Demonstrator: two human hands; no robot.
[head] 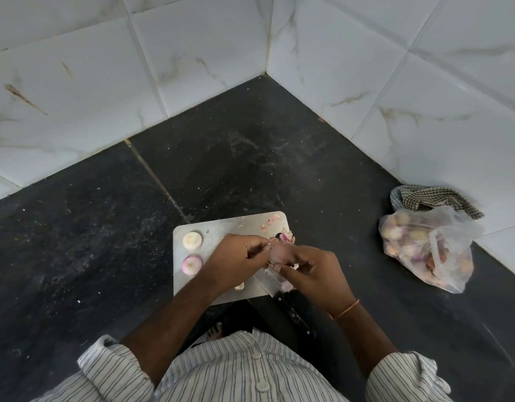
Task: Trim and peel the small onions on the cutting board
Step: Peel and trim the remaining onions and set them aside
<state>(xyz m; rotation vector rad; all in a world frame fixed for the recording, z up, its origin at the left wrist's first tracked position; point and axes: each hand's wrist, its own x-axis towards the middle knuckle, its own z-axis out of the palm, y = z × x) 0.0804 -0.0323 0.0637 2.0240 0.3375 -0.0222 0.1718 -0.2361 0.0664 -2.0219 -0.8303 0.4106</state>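
A steel cutting board (221,224) lies on the dark counter. Above its middle, my left hand (236,253) and my right hand (311,271) meet around a small pinkish onion (279,253), fingertips pinching at its skin. Two peeled onions rest at the board's left edge: a pale one (192,240) and a pink-tinged one (192,264). Loose pink peel scraps (272,221) lie at the far right corner. A knife (291,309) with a black handle lies under my right hand, its blade on the board's near right part.
A clear plastic bag (424,248) of small onions sits at the right by the tiled wall, with a checked cloth (433,198) behind it. White marble-look tiles form a corner behind the counter. My striped shirt fills the bottom of the view.
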